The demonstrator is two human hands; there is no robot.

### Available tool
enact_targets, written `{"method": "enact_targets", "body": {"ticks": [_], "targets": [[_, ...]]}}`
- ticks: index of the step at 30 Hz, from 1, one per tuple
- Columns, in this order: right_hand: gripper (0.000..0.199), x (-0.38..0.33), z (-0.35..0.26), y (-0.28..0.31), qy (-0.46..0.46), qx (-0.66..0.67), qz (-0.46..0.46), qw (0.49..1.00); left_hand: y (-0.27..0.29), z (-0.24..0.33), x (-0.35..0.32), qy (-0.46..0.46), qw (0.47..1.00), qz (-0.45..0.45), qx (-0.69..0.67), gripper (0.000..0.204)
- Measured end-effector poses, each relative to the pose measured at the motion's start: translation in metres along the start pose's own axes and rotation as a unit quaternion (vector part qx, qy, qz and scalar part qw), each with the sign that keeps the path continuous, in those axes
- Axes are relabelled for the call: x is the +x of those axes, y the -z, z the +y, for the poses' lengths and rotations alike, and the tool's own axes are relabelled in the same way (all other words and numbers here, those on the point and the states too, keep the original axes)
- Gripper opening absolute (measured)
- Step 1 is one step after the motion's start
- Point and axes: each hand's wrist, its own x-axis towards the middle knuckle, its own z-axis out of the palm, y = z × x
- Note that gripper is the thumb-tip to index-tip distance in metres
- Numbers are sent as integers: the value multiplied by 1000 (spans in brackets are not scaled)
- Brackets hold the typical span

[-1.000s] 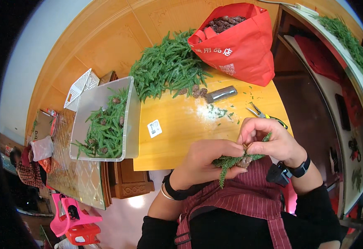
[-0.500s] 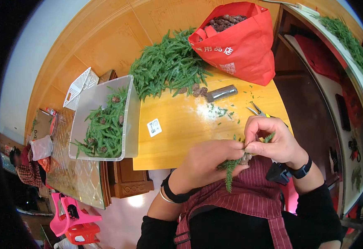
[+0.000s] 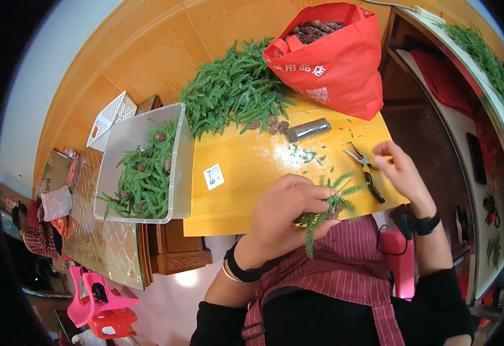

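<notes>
My left hand (image 3: 289, 210) is closed on an artificial pine sprig (image 3: 337, 202), just over the table's near edge. Its green needles fan out past my fingertips, and a thin dark wire sticks up from it. A brownish piece sits at its base, partly hidden by my fingers. My right hand (image 3: 401, 173) hovers over the right of the table with fingers loosely curled and nothing visible in them. Just left of it lie pliers (image 3: 368, 175) with yellow and black handles, jaws apart, pointing away from me.
On the yellow table (image 3: 240, 202) are a heap of pine sprigs (image 3: 229, 86), a red bag (image 3: 335, 75) of pine cones, loose cones (image 3: 273, 127), a dark clear-wrapped pack (image 3: 308, 130), a white label (image 3: 213, 176) and green clippings. A translucent bin (image 3: 177, 173) of sprigs stands left.
My right hand has let go of the sprig and moved right and away, beside the pliers. My left hand keeps the sprig, whose needles and wire now show more.
</notes>
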Motion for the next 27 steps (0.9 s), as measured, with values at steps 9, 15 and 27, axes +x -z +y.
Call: {"method": "enact_targets", "body": {"ticks": [9,15,27], "targets": [[57,-16,35,-14,-1,-299,-4,954,-2,-11,-4,28,984,14,-174,34],[28,-18,43,-9,44,-280,3,959,-3,-18,-13,53,947,-14,-316,38],[20,-42,-34,9,29,277,-158,947,-18,-28,-17,80,698,6,-712,41]]}}
